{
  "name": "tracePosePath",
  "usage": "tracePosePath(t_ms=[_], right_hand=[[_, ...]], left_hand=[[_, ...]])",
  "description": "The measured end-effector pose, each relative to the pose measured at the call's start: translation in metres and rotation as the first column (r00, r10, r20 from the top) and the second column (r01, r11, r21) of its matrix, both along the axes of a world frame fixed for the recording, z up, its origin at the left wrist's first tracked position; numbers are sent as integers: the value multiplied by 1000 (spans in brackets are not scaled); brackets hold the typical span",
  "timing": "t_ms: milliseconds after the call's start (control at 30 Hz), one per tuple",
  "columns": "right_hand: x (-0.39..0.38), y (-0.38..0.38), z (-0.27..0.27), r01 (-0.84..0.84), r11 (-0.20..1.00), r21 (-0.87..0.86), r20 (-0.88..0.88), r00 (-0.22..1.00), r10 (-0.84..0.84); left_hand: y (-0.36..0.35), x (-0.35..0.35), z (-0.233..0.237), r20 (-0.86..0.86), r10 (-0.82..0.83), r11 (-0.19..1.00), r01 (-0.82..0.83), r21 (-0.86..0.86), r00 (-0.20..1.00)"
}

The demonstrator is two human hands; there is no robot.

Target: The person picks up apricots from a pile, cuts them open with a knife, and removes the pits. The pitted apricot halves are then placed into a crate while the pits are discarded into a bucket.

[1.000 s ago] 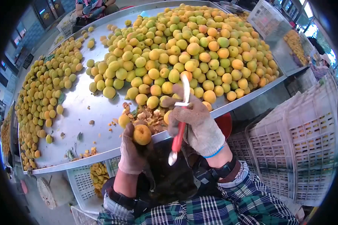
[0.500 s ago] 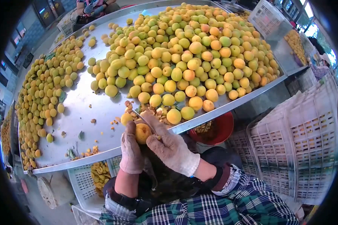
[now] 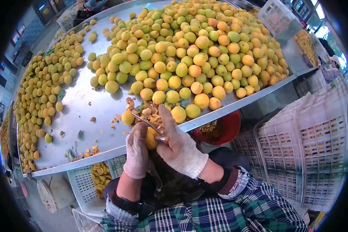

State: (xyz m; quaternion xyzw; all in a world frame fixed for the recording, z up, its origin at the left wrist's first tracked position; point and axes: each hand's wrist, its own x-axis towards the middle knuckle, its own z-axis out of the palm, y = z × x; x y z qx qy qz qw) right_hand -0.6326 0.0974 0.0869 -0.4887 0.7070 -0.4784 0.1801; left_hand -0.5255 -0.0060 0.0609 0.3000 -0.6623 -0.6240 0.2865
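My left hand, in a stained white glove, is closed around a yellow apricot just over the table's near edge. My right hand, gloved too, grips a slim metal pitting tool against that apricot. One thin prong points up and left over the fruit; a shorter metal part shows by the right thumb. Most of the handle is hidden in the glove. Behind the hands lie apricot scraps, with a loose apricot beside them.
A large apricot heap covers the metal table, with another group at left. Below the edge are a red bucket and a white crate with halved fruit. Stacked crates stand at right. Another person's arm shows far back.
The metal tool has swung lower across the apricot, and its second metal part now shows. My right index finger has straightened upward. The view has shifted slightly.
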Motion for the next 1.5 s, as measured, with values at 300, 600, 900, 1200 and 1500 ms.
tracePosePath(t_ms=[300, 600, 900, 1200, 1500], right_hand=[[9, 1, -9, 23, 1000, 10, -88, 996, -22], [14, 1, -9, -39, 991, 125, 86, 996, 29], [20, -6, -17, -129, 989, 70, 393, 915, 92], [17, 2, 7, -174, 983, 64, 643, 760, 92], [12, 7, 5, 30, 971, 239, 31, 999, -38]], left_hand=[[1, 2, 21, 29, -62, 994, 65, -92, 998], [-6, 13, -10, 130, 15, 790, 68, -609, 991], [-9, 17, -2, 129, -9, 901, 64, -428, 992], [2, 6, 13, -3, 65, 998, -65, -8, 998], [-5, -3, 8, 10, 171, 919, -155, -362, 985]])
